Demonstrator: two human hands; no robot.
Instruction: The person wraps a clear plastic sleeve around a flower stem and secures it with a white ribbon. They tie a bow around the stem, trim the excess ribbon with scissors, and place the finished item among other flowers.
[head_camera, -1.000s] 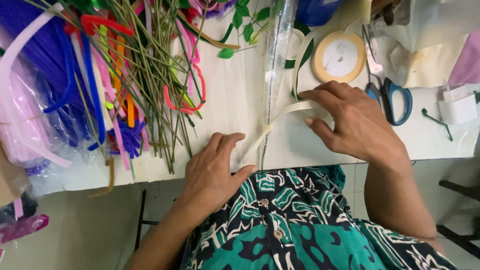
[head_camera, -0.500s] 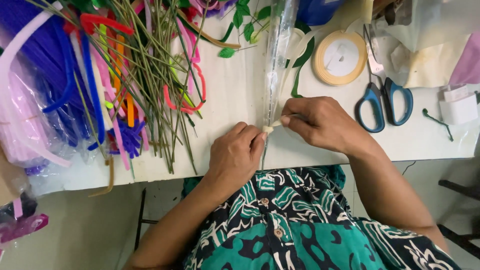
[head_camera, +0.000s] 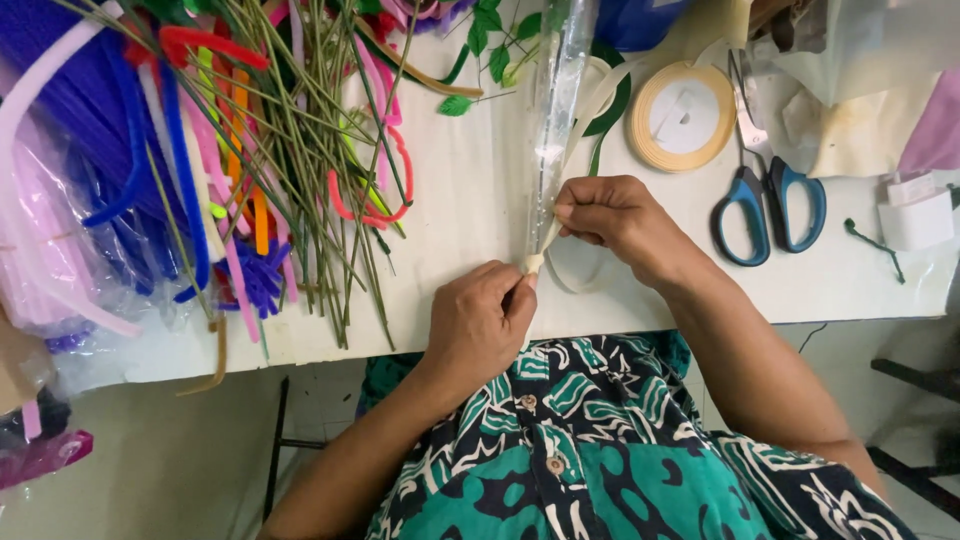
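**Ribbon drawn taut at the base of the wrapped stem**

On the white tabletop (head_camera: 470, 200), at its near edge: both hands have closed in on the long clear cellophane-wrapped stem (head_camera: 556, 110), which lies lengthwise, running away from the person toward the far side. A second ago the left hand lay flat on the table and the right was spread over a loose loop of ribbon; now both pinch at the stem's lower end. The cream ribbon (head_camera: 540, 245) has gone from slack loop to a short taut stretch, so the wrapping at the base looks under way, not finished.

- Left hand (head_camera: 478, 325): nearly closed, thumb and forefinger nipped on the stem's very tip, where the ribbon bunches.
- Right hand (head_camera: 615, 220): curled, fingertips gripping the ribbon just above, against the cellophane.
- A slack loop of the ribbon trails on the table under the right wrist.

Around: heap of green wire stems and coloured pipe cleaners (head_camera: 250, 150) to the left; cream ribbon spool (head_camera: 682, 117) and blue-handled scissors (head_camera: 765, 190) to the right, well apart from the hands.
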